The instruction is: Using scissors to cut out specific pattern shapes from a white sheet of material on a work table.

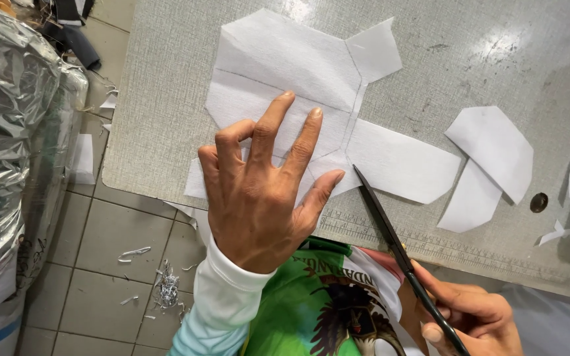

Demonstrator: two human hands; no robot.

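left hand (258, 198) fingers spread flat on white fabric piece (298, 86); right hand (473, 316) fingers grip black scissors (397, 247).

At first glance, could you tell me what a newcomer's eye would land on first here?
The left hand lies spread flat on a white fabric piece at the middle of the grey table. At lower right, the right hand holds black scissors, tip at the fabric's edge. Two cut white pieces lie to the right.

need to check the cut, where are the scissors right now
In the head view the black scissors are at lower right, held in the right hand, blades pointing up-left to the white fabric piece beside the left hand.
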